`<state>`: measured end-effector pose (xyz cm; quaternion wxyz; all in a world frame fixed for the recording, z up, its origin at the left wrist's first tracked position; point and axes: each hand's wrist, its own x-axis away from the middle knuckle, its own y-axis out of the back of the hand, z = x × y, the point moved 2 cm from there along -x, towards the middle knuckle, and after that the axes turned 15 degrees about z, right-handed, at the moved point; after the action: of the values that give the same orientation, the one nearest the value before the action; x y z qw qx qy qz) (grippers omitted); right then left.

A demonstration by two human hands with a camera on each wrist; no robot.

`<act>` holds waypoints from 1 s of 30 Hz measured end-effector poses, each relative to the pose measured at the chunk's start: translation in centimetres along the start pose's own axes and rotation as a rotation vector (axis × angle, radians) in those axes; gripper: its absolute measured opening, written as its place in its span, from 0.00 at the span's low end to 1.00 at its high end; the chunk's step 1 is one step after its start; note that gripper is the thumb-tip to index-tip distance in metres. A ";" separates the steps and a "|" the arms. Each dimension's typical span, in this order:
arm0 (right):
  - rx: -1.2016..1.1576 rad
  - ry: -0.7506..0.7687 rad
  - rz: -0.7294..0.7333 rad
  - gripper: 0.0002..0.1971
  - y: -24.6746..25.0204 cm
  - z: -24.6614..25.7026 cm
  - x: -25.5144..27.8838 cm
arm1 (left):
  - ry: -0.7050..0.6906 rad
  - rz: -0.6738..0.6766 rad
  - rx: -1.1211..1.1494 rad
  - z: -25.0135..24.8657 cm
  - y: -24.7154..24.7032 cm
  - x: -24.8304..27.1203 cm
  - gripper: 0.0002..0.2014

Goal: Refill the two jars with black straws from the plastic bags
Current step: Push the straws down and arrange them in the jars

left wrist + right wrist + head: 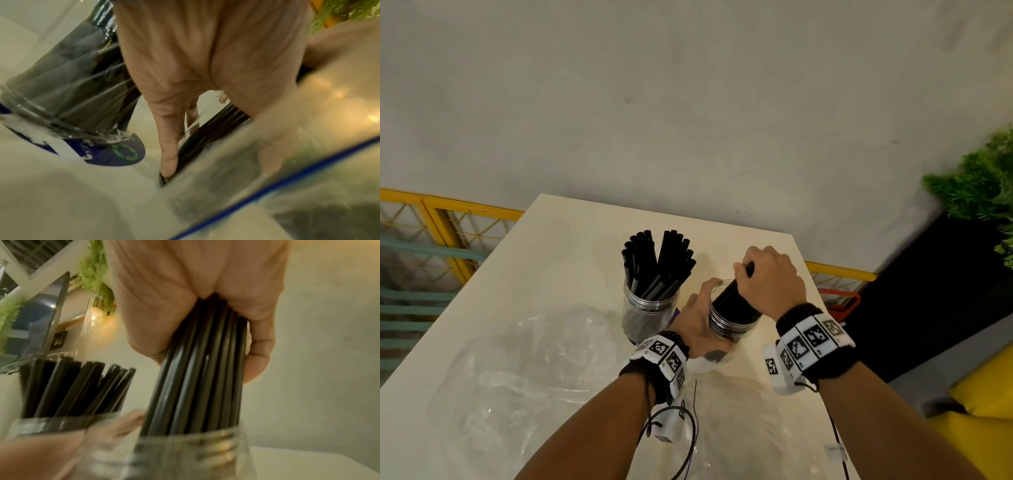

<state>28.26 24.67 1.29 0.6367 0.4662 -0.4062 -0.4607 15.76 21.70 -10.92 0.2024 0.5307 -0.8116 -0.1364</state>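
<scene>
1. Nearest: clear plastic bags (541,363) lie crumpled and flat across the white table (571,226). No straws visible in them; they look emptied, though the film is hard to read.
2. Left hand (697,325) wraps the near jar (732,325) from the side, fingers curled round the clear wall, steadying it on the table.
3. Right hand (768,279) grips a bundle of black straws (203,378) in a closed fist near their tops; their lower ends are already inside the near jar's mouth. Bundle stands nearly upright, tilted slightly.
4. Just beyond and left: far jar (650,308), upright, packed with straws fanned out above its rim. Reads as filled.
5. Judgement: one jar done, second mid-fill. Left to do: release the bundle so it settles.
</scene>
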 end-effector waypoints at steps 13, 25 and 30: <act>0.038 0.088 0.089 0.35 1.9 0.3 1.7 | 0.042 -0.004 0.000 -0.4 0.1 -0.1 0.58; -0.191 0.130 0.160 0.16 0.9 -1.5 -1.5 | 0.031 -0.007 -0.019 -0.6 0.1 -0.1 0.60; -0.409 0.148 0.014 0.18 4.1 -2.5 -0.6 | 0.023 0.001 -0.020 -0.5 0.2 -0.2 0.60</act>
<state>31.33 26.33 4.59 0.7494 0.3569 -0.2597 -0.4936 15.87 21.95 -10.37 0.2170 0.5300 -0.8080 -0.1382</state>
